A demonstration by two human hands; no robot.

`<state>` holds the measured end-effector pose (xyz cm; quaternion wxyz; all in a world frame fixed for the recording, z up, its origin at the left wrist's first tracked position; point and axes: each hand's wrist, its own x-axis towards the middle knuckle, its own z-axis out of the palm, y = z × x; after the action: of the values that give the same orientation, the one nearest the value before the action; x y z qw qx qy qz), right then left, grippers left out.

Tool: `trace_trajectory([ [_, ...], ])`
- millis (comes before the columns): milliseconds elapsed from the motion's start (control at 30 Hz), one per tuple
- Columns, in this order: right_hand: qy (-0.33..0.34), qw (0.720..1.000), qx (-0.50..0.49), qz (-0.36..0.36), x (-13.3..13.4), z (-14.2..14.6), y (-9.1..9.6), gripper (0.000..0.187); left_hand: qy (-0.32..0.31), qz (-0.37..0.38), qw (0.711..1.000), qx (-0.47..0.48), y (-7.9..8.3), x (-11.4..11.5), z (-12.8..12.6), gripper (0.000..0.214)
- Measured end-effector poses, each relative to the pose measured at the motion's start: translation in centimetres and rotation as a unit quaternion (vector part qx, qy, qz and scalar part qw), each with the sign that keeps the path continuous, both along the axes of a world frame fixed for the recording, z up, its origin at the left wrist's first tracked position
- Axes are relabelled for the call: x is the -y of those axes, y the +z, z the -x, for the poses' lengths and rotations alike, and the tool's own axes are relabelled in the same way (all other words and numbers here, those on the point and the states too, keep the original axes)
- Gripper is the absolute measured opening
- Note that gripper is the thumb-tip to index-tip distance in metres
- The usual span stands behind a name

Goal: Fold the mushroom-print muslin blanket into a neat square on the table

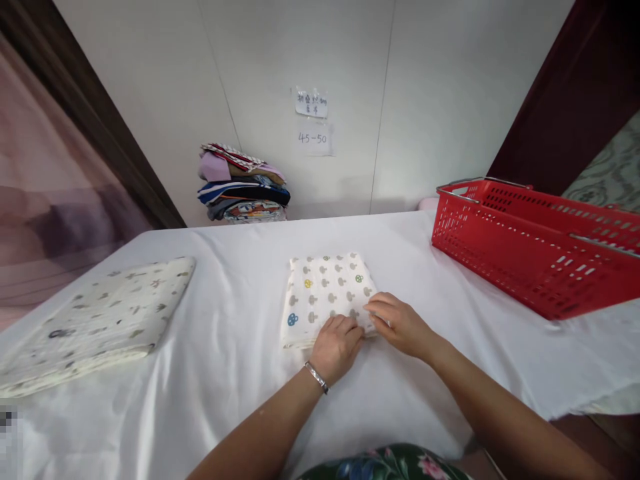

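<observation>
A folded white cloth with small mushroom prints (325, 287) lies in the middle of the white-covered table (240, 373). My left hand (337, 345), a bracelet on its wrist, rests on the cloth's near edge with its fingers curled. My right hand (397, 323) sits beside it on the cloth's near right corner, with its fingers pinched on the fabric edge. Both hands touch the cloth and each other at the fingertips.
A red plastic basket (530, 250) stands at the right of the table. A larger folded printed cloth (100, 320) lies at the left. A stack of folded clothes (243, 183) sits against the back wall, under two paper notes (313, 120).
</observation>
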<state>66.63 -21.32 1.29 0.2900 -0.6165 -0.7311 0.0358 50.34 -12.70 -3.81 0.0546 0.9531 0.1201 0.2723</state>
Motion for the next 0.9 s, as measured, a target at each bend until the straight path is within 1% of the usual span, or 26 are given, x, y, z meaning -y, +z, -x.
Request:
trace_trajectory([
  [67,0.006,1.000,0.012,-0.022,-1.3,0.4,-0.5,0.029,-0.008,0.015,1.000,0.010,0.4,-0.3,0.2,0.016],
  [133,0.000,0.999,0.052,-0.011,-2.5,0.7,-1.8,0.032,0.009,0.025,1.000,0.014,0.9,-1.2,0.8,0.019],
  [200,-0.015,0.995,0.101,0.014,-3.2,0.9,-3.3,0.033,0.068,0.025,0.997,0.013,1.3,-2.4,1.7,0.019],
  [267,-0.025,0.991,0.128,0.035,-3.2,0.8,-4.2,0.033,0.147,0.016,0.989,0.011,1.4,-3.7,2.7,0.013],
  [300,-0.024,0.990,0.131,0.045,-3.1,0.8,-4.3,0.033,0.184,0.012,0.983,0.007,1.3,-4.2,3.2,0.014],
  [367,-0.012,0.990,0.128,0.063,-3.0,0.7,-3.9,0.031,0.246,0.016,0.969,-0.016,0.8,-4.9,3.8,0.026],
  [467,-0.015,0.991,0.115,0.067,-4.1,0.9,-2.3,0.032,0.304,0.041,0.949,-0.074,-0.2,-4.8,3.8,0.039],
  [567,-0.029,0.992,0.113,0.039,-7.2,1.4,-0.9,0.038,0.315,0.057,0.941,-0.111,-0.6,-4.3,3.5,0.043],
  [667,-0.061,0.989,0.128,0.040,-11.1,1.4,-0.8,0.046,0.316,0.072,0.937,-0.128,-0.3,-4.1,3.5,0.044],
  [767,-0.117,0.977,0.149,0.097,-14.1,0.5,-2.2,0.055,0.312,0.090,0.936,-0.134,-0.1,-4.0,3.8,0.045],
  [833,-0.134,0.968,0.162,0.137,-15.1,-0.3,-3.5,0.059,0.307,0.101,0.937,-0.134,0.0,-3.8,3.9,0.045],
  [900,-0.138,0.964,0.171,0.152,-15.4,-0.9,-4.6,0.061,0.303,0.112,0.937,-0.132,0.1,-3.6,3.9,0.045],
])
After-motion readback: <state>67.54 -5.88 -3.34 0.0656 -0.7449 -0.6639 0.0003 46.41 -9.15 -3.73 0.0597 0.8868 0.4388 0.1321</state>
